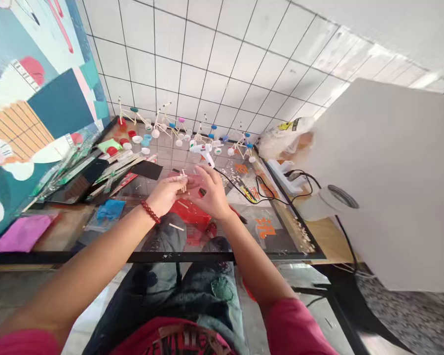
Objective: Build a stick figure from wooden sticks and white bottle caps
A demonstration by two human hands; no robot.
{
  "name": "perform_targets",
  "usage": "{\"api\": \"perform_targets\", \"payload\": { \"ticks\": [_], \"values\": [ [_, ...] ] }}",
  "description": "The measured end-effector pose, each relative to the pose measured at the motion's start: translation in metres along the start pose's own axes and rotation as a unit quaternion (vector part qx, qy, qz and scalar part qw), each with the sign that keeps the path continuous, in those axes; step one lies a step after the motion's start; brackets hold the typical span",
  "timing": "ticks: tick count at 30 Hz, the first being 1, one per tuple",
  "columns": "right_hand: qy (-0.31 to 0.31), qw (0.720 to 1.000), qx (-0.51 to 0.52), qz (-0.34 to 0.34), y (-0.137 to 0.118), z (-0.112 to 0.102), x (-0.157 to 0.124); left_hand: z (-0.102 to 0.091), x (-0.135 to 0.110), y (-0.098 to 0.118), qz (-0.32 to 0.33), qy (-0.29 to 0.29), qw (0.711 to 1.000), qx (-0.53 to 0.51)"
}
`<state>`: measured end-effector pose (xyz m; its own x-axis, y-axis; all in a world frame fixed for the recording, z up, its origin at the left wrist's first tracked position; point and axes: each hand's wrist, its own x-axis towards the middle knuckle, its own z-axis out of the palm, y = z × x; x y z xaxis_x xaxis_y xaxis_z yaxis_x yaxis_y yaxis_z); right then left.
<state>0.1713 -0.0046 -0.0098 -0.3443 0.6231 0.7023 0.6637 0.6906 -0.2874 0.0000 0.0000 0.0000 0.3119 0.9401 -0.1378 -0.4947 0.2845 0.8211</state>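
My left hand [166, 195], with a red bead bracelet at the wrist, pinches a few short pale wooden sticks [184, 181] that stand up between thumb and fingers. Close beside it, on the right, my right hand [213, 195] has its fingers apart and nothing visible in them; some of its fingertips are hidden near the left hand. Just beyond my hands a white glue gun [204, 153] lies on the glass tabletop. A red packet [187, 212] shows below the hands, and a single loose stick [176, 227] lies nearer to me.
Along the tiled wall stand several stick figures with bottle-cap wheels [240, 143]. Loose caps [136, 139], long strips [122, 170] and a pink packet [22, 232] lie left. To the right are a black cord [266, 190], a power strip [284, 175], orange pieces [265, 228] and a plastic jar [327, 202].
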Motion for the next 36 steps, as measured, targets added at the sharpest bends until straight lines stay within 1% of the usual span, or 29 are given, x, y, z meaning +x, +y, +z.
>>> {"api": "perform_targets", "payload": {
  "ticks": [2, 4, 7, 10, 12, 15, 20, 27, 31, 36],
  "values": [
    [-0.034, 0.999, 0.007, -0.008, 0.000, 0.001, -0.001, 0.004, 0.000, -0.007, 0.000, -0.016, 1.000, -0.002],
    [-0.055, 0.998, 0.014, -0.011, 0.001, 0.001, -0.002, 0.006, 0.000, -0.011, -0.009, -0.032, 0.999, 0.002],
    [-0.061, 0.998, 0.026, -0.010, 0.003, -0.003, -0.004, 0.006, -0.001, -0.013, -0.040, -0.058, 0.997, 0.021],
    [-0.067, 0.997, 0.029, 0.006, 0.004, -0.008, -0.006, 0.004, -0.003, -0.011, -0.058, -0.065, 0.995, 0.037],
    [-0.081, 0.996, 0.031, 0.011, 0.004, -0.011, -0.007, 0.004, -0.005, -0.009, -0.042, -0.057, 0.995, 0.067],
    [-0.093, 0.995, 0.042, 0.002, 0.004, -0.010, -0.009, 0.005, -0.005, -0.007, -0.019, -0.033, 0.993, 0.115],
    [-0.079, 0.993, 0.086, 0.007, 0.009, -0.006, -0.012, 0.004, -0.004, -0.007, -0.037, -0.001, 0.994, 0.101],
    [-0.060, 0.986, 0.153, 0.017, 0.012, -0.005, -0.011, 0.006, -0.006, -0.007, -0.051, 0.000, 0.994, 0.093],
    [-0.053, 0.985, 0.161, 0.022, 0.012, -0.002, -0.013, 0.007, -0.006, -0.006, -0.044, -0.004, 0.992, 0.115],
    [-0.067, 0.986, 0.153, 0.028, 0.010, -0.001, -0.014, 0.009, -0.007, -0.007, -0.034, -0.003, 0.991, 0.130]
  ]
}}
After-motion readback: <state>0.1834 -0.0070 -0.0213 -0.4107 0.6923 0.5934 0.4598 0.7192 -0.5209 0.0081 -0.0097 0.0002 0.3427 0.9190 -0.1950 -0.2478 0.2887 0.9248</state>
